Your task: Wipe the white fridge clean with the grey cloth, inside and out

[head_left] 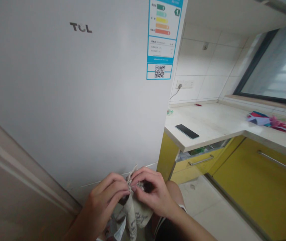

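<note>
A beige cloth bag (141, 212) with dark printed marks hangs low in the middle of the head view. Its top is gathered, and a thin cord (133, 168) sticks up from the bunched part. My left hand (107, 194) pinches this gathered neck from the left, fingertips pressed together. From the other side, my right hand (153, 192) is closed on the same spot with thumb and fingers. The fingertips of both hands nearly meet, and they hide part of the cord. What the bag contains cannot be seen.
A tall white refrigerator (95, 100) stands right in front of me. To the right, a phone (187, 131) lies on the white countertop (215, 122), above a partly open yellow drawer (200, 162). Colourful cloths or bags (276, 123) lie farther along, below the window.
</note>
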A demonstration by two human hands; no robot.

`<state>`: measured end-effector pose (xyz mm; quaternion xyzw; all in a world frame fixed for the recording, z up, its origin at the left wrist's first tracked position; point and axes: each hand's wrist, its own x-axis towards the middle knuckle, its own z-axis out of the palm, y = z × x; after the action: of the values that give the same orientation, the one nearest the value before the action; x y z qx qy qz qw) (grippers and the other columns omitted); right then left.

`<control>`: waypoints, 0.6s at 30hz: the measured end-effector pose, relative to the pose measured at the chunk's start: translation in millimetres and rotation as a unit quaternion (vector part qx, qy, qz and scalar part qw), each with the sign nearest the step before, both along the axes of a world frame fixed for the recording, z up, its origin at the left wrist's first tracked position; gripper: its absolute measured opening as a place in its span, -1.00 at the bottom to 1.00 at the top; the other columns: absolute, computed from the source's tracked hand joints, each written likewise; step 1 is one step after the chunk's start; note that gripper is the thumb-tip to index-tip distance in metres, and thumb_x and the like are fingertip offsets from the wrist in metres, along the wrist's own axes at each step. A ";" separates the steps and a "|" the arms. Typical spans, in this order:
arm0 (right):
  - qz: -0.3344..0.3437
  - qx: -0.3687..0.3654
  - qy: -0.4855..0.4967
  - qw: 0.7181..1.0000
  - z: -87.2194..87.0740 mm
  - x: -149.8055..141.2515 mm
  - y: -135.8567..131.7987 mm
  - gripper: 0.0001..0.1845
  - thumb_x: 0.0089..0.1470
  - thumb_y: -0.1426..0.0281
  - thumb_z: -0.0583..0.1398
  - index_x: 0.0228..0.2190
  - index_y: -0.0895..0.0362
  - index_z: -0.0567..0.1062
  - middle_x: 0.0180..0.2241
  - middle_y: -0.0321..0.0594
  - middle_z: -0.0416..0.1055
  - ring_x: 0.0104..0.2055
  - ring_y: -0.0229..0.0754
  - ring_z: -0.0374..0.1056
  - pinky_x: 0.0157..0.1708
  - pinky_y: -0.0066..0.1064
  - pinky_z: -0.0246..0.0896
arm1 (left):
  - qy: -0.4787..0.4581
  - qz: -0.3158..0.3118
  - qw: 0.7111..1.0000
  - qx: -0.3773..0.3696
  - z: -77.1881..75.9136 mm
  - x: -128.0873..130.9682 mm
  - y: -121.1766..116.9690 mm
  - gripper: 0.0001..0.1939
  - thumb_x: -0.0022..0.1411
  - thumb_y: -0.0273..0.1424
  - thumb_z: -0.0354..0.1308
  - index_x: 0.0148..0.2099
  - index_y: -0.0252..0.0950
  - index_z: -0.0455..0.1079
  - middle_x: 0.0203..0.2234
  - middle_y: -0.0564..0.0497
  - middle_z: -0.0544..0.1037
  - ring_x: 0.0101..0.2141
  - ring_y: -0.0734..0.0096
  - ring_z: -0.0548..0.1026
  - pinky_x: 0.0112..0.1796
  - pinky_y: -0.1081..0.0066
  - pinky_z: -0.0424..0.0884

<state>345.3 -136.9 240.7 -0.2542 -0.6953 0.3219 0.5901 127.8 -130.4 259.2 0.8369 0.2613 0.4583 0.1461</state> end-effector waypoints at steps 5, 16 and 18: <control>0.003 -0.016 0.008 1.000 0.1 -5.0 -2.0 -0.91 0.28 0.54 0.34 -0.22 0.12 0.65 -0.21 -0.19 0.65 -0.13 -0.23 0.58 -0.05 -0.46 0.43 | 0.082 0.012 0.996 0.020 -3.6 -9.0 -5.3 -0.74 0.56 -0.55 0.04 -0.02 -0.17 0.54 -0.16 -0.01 0.61 -0.16 0.47 0.65 -0.09 0.61 0.55; -0.001 0.023 -0.045 0.999 -4.7 -2.5 1.5 -0.84 0.24 0.57 0.34 -0.17 0.11 0.65 -0.16 -0.21 0.59 -0.07 -0.24 0.52 -0.02 -0.48 0.39 | 0.102 0.029 0.994 0.032 1.0 -11.8 1.3 -0.78 0.59 -0.50 0.03 -0.05 -0.17 0.49 -0.22 0.03 0.53 -0.22 0.54 0.63 -0.11 0.68 0.53; 0.006 0.009 -0.049 0.999 -3.6 -1.9 1.4 -0.86 0.28 0.56 0.34 -0.16 0.11 0.66 -0.15 -0.20 0.60 -0.06 -0.25 0.52 -0.01 -0.48 0.38 | 0.099 0.026 0.994 0.031 1.7 -9.9 1.7 -0.77 0.60 -0.48 0.01 -0.06 -0.17 0.49 -0.23 0.02 0.53 -0.23 0.53 0.63 -0.13 0.67 0.54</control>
<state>343.4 -135.6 237.1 -0.2605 -0.7274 0.3064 0.5560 117.9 -128.6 260.9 0.8751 0.2817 0.3849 0.0818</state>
